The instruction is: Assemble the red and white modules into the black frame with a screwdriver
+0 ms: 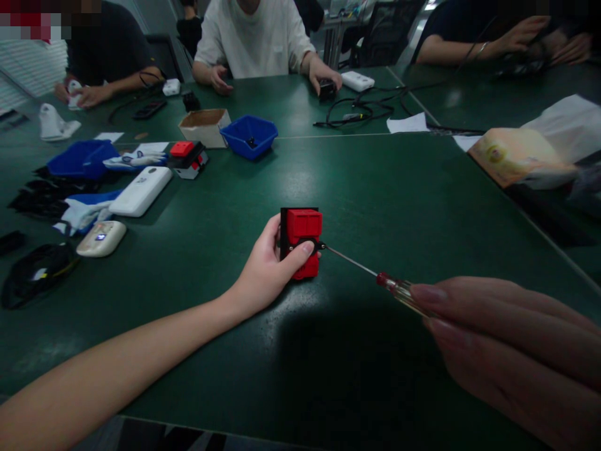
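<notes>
My left hand (270,260) is closed around a red and black part (304,224) over the middle of the green table (375,188), its thumb lying across the front. Between the fingers of my right hand (493,338), at the lower right, is the clear handle of a screwdriver (399,289) with a red collar. The thin shaft points left, and its tip is at a small dark piece on the right side of the red and black part. Whether the tip sits in a screw cannot be made out.
Farther left stand a red-topped block (188,160), a blue bin (250,134), a cardboard box (204,127), a white power bank (141,191), gloves and cables. People sit across the table. A plastic bag (521,156) lies at the right.
</notes>
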Demonstrator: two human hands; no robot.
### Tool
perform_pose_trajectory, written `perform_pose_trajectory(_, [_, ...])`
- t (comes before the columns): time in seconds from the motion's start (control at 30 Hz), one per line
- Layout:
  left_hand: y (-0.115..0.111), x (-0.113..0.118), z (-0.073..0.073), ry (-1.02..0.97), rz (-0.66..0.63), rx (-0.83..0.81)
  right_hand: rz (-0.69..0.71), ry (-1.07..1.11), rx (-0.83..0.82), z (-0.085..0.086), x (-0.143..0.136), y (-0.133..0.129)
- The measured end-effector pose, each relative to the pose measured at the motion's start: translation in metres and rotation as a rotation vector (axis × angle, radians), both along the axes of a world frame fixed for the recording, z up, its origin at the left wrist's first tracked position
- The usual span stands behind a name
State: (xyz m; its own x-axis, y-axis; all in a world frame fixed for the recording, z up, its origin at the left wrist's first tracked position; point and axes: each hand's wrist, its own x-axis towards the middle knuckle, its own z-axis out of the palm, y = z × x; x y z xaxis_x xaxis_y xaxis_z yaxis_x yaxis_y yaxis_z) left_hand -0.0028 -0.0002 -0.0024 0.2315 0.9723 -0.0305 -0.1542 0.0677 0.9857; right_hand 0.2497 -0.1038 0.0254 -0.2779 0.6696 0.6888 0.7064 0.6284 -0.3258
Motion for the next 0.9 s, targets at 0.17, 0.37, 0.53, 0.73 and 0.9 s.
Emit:
perform_pose_trajectory(0.17, [0.001, 0.001, 0.0, 0.02, 0.006, 0.017, 0.048, -0.033, -0.024, 0.005, 0.002, 0.001])
perform_pose_trajectory(0.37, [0.002, 0.002, -0.002, 0.038, 0.005, 0.049, 0.062, -0.035, 0.002, 0.004, 0.001, 0.0])
perform_pose_trajectory(0.53, [0.003, 0.002, -0.001, 0.055, 0.0, 0.082, 0.095, -0.069, 0.007, 0.003, 0.003, 0.001])
perform_pose_trajectory(0.73, [0.004, 0.001, -0.001, 0.07, -0.007, 0.09, 0.147, -0.178, 0.115, 0.007, 0.007, 0.011])
perform_pose_trajectory(0.9, [0.002, 0.001, 0.001, 0.075, -0.011, 0.086, 0.22, -0.329, 0.153, 0.027, 0.007, 0.037])
